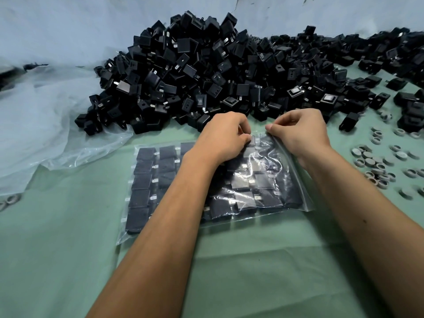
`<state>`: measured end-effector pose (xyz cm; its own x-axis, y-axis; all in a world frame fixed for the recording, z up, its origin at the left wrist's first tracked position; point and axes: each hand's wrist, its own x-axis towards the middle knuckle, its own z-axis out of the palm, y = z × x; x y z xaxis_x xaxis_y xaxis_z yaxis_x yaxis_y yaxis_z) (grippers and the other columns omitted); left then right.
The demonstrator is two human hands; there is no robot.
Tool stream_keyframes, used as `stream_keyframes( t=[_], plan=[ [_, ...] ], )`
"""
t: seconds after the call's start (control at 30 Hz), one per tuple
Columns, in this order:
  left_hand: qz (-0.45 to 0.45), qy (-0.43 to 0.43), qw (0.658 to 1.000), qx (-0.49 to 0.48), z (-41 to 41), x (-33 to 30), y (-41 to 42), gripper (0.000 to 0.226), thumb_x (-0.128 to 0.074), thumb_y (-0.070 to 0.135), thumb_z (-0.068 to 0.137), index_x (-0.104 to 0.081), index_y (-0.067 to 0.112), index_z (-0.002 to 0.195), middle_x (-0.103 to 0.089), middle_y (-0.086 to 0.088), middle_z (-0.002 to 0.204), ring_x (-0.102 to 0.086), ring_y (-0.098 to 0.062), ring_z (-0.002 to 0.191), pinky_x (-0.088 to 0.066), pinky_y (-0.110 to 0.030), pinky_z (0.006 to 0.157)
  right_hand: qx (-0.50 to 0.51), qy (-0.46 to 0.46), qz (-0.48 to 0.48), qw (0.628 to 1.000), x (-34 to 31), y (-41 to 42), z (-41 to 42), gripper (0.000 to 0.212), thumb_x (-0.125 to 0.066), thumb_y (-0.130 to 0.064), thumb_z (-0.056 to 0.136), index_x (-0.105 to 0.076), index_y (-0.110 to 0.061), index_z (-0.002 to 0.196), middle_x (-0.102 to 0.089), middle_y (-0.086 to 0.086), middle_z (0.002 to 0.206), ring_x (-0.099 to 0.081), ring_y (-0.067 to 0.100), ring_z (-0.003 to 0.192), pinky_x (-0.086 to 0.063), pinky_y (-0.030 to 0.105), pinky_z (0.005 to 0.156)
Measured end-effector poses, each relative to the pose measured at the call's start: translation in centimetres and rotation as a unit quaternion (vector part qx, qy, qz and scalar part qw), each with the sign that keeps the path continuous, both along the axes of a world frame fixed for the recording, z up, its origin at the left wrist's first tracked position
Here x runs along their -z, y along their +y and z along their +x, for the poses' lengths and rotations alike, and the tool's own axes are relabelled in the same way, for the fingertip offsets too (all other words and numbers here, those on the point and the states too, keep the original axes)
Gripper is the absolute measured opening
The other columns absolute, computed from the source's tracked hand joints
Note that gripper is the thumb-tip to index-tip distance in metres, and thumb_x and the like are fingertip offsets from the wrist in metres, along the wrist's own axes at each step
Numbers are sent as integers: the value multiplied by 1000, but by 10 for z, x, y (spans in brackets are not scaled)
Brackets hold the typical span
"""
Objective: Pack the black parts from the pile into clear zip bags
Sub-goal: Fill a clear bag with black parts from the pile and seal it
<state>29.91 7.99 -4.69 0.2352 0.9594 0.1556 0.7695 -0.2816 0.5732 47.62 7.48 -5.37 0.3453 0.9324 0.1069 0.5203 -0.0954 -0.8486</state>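
A large pile of black parts (206,72), small square blocks with metal tabs, fills the far side of the green table. In front of it lies a clear zip bag (146,187) holding rows of black parts laid flat. My left hand (223,136) rests on the bag's far edge with its fingertips pinched on the plastic near a part. My right hand (300,131) pinches the bag's far right corner between thumb and forefinger and lifts the plastic slightly. My forearms hide the middle of the bag.
Loose clear plastic sheeting (46,125) lies crumpled at the left. Several small grey rings and caps (376,161) are scattered at the right. More black parts (378,58) trail to the far right. Green table covering (57,260) spreads in the foreground.
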Motion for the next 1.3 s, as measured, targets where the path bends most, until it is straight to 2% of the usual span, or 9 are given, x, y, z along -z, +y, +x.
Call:
stream_keyframes(
  t=[0.13, 0.2, 0.27, 0.6, 0.93, 1.1, 1.2, 1.23, 1.3],
  plan=[
    [-3, 1, 1000, 0, 0, 0, 0, 2, -72, 28, 94, -70, 27, 94, -69, 9, 94, -65, -11, 87, -57, -41, 86, 16, -54, 13, 998, 3, -5, 4, 27, -86, -45, 80, -72, -23, 71, -71, -8, 74, -67, 12, 77, -53, 31, 68],
    [-4, 1, 1000, 0, 0, 0, -1, 2, -72, 28, 94, -70, 27, 94, -69, 9, 94, -65, -11, 88, -57, -41, 86, 8, -81, -2, 997, 3, -7, 3, 42, -81, -61, 78, -69, -20, 73, -68, -5, 73, -63, 11, 73, -47, 30, 60],
    [-1, 2, 1000, 0, 0, 0, -1, 2, -72, 28, 94, -70, 27, 93, -69, 9, 93, -65, -12, 88, -57, -41, 86, -5, -113, -22, 993, 2, -8, 0, 48, -82, -64, 74, -67, -19, 71, -66, -6, 70, -60, 8, 70, -40, 26, 55],
    [-18, 5, 1000, -5, 0, 0, 0, 4, -72, 30, 94, -70, 27, 93, -69, 11, 92, -65, -11, 88, -57, -41, 86, -32, -79, -47, 995, 5, -8, 4, 23, -78, -44, 88, -75, -27, 73, -72, -9, 74, -64, 6, 74, -42, 23, 59],
    [-17, 23, 999, -17, 2, 1, 1, 11, -70, 37, 95, -69, 26, 92, -68, 8, 92, -62, -12, 89, -55, -37, 82, -67, -22, -6, 997, 16, -15, 10, 15, -74, -36, 93, -77, -23, 86, -75, -3, 83, -70, 18, 84, -58, 39, 81],
    [-9, 21, 999, -31, 6, 4, 1, 15, -71, 37, 95, -68, 24, 88, -66, 9, 86, -61, -13, 88, -49, -34, 76, -115, 22, 42, 992, 13, -20, 14, 19, -66, -28, 101, -76, -18, 87, -74, 1, 82, -68, 15, 76, -54, 31, 73],
    [-14, 2, 1000, -26, 6, 4, 1, 11, -70, 33, 96, -69, 24, 89, -66, 10, 85, -62, -11, 86, -54, -36, 79, -143, 155, 15, 977, 9, -23, 18, 27, -54, -18, 107, -76, -9, 93, -75, 9, 81, -66, 14, 66, -56, 25, 60],
    [-16, -3, 1000, -23, 6, 4, 0, 9, -70, 31, 96, -70, 25, 89, -67, 10, 84, -63, -10, 85, -56, -37, 81, -156, 165, 4, 974, 8, -24, 20, 25, -55, -15, 107, -76, -8, 95, -75, 9, 82, -66, 11, 64, -55, 22, 58],
    [-19, -6, 1000, -18, 7, 3, -1, 8, -69, 28, 97, -72, 26, 90, -68, 10, 85, -64, -10, 86, -56, -38, 84, -181, 109, -6, 977, 8, -22, 23, 15, -62, -10, 102, -77, -10, 99, -75, 8, 85, -66, 6, 65, -54, 16, 61]
  ],
)
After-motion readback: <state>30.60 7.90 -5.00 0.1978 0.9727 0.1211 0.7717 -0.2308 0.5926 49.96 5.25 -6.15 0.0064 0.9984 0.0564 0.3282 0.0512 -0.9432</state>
